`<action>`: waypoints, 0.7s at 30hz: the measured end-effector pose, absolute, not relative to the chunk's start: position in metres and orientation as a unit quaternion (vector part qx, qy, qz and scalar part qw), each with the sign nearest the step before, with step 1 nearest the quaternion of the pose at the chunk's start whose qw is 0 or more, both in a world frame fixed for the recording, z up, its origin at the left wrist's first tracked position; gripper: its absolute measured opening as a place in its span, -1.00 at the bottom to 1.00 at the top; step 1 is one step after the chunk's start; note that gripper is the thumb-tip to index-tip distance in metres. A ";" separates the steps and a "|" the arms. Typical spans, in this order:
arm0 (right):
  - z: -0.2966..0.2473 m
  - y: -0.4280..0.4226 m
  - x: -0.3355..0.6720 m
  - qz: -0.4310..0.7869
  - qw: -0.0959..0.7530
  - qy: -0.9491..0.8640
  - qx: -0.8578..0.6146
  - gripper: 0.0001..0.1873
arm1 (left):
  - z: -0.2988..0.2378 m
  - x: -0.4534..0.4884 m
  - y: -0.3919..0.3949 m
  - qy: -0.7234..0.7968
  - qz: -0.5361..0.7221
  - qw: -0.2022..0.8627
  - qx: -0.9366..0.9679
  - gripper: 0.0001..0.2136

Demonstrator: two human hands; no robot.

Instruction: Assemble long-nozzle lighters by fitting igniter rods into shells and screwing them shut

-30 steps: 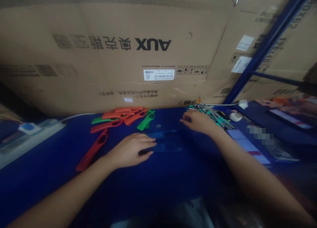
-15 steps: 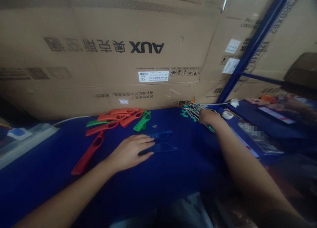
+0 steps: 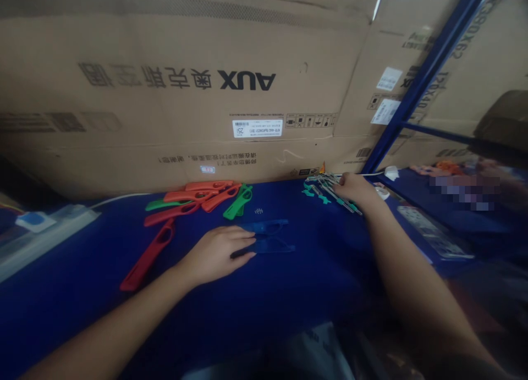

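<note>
The far box (image 3: 185, 99) reads "AUX", upside down. Your left hand (image 3: 220, 253) clamps blue plastic pieces (image 3: 273, 247) mid-worktop (image 3: 289, 292); your right hand (image 3: 355, 186), grip unclear, has shifted farther right along the metal parts (image 3: 325, 186).

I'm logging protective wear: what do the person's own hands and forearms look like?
The left hand and right hand are ungloved, with no rings visible; the forearms are bare, with no watch or bracelet showing. Any sleeve is too dark to tell.

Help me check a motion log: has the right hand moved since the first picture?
Yes, the right hand moved rightward, judged against the white label on the carton.
</note>
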State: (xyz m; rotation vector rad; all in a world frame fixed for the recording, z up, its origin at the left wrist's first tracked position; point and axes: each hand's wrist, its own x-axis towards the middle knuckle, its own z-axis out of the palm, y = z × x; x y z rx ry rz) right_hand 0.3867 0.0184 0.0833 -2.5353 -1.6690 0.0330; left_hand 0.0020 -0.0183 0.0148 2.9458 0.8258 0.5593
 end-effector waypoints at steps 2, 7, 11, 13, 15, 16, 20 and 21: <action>0.083 0.018 0.388 -0.002 0.080 -0.545 -0.835 -0.67 | 0.014 0.002 -0.017 0.259 0.185 0.010 0.948 -0.72; 0.081 0.022 0.389 -0.027 0.136 -0.543 -0.828 -0.70 | 0.013 0.000 -0.016 0.249 0.197 -0.006 0.948 -0.74; 0.077 0.027 0.389 -0.037 0.154 -0.554 -0.818 -0.66 | 0.013 -0.002 -0.017 0.250 0.192 -0.013 0.949 -0.73; 0.074 0.029 0.391 -0.034 0.151 -0.558 -0.815 -0.64 | 0.014 -0.002 -0.016 0.250 0.190 -0.011 0.949 -0.73; 0.072 0.030 0.393 -0.026 0.142 -0.563 -0.814 -0.65 | 0.014 -0.002 -0.016 0.251 0.193 -0.006 0.948 -0.74; 0.071 0.030 0.394 -0.020 0.137 -0.565 -0.814 -0.66 | 0.014 -0.002 -0.016 0.252 0.196 -0.001 0.948 -0.74; 0.069 0.031 0.388 -0.001 0.111 -0.569 -0.815 -0.69 | 0.017 0.005 -0.017 0.260 0.232 0.031 0.937 -0.77; 0.067 0.031 0.383 0.004 0.102 -0.570 -0.816 -0.69 | 0.018 0.010 -0.018 0.264 0.249 0.045 0.931 -0.78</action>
